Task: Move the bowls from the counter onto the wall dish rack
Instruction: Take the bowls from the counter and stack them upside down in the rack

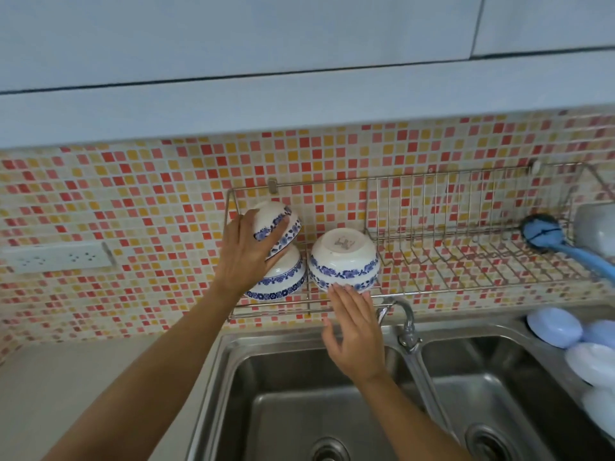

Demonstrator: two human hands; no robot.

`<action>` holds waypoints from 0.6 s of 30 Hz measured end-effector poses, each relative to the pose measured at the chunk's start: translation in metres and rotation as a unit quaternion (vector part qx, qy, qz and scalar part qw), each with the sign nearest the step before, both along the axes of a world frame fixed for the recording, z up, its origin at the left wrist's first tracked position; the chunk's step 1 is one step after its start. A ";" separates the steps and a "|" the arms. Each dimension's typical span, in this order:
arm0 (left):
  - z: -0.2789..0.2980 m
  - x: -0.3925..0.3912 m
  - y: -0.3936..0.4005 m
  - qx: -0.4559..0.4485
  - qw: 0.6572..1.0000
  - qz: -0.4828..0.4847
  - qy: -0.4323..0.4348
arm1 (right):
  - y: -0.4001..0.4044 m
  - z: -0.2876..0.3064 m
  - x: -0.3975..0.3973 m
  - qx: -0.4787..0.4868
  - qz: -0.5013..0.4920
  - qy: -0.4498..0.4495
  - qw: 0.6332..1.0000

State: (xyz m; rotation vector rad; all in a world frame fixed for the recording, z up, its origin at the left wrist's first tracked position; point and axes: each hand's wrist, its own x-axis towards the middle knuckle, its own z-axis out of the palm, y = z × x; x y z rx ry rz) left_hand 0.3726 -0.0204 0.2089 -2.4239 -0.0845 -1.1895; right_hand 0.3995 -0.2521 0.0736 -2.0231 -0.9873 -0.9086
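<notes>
My left grip [248,252] clamps the top bowl [278,227] over a second bowl [283,277] on the wall dish rack [466,261] — right grip [354,331] apart, fingertips touching the third bowl [344,257].

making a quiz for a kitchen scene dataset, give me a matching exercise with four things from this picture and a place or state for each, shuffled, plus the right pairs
Things
1. top white bowl with blue floral band
2. right white bowl with blue floral band
3. blue-handled dish brush
4. white wall socket strip

Places or states
A. fixed on the mosaic tiles, left of the wire wall dish rack
B. gripped by the left hand, tilted over another bowl
C. lying at the rack's right end
D. upside down on the rack, the right hand touching its rim with straight fingers

Pairs: 1-B, 2-D, 3-C, 4-A
</notes>
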 end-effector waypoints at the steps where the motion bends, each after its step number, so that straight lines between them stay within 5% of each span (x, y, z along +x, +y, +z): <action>1: -0.003 0.001 0.002 0.005 1.000 -0.001 0.004 | 0.000 0.000 -0.001 0.002 -0.001 0.000 1.000; 9: -0.019 -0.003 0.002 0.048 0.992 -0.019 0.117 | 0.001 -0.001 -0.003 0.004 -0.010 -0.005 1.000; 18: -0.020 -0.006 0.002 -0.026 0.981 -0.016 0.189 | 0.000 0.001 -0.006 -0.013 -0.022 0.001 1.000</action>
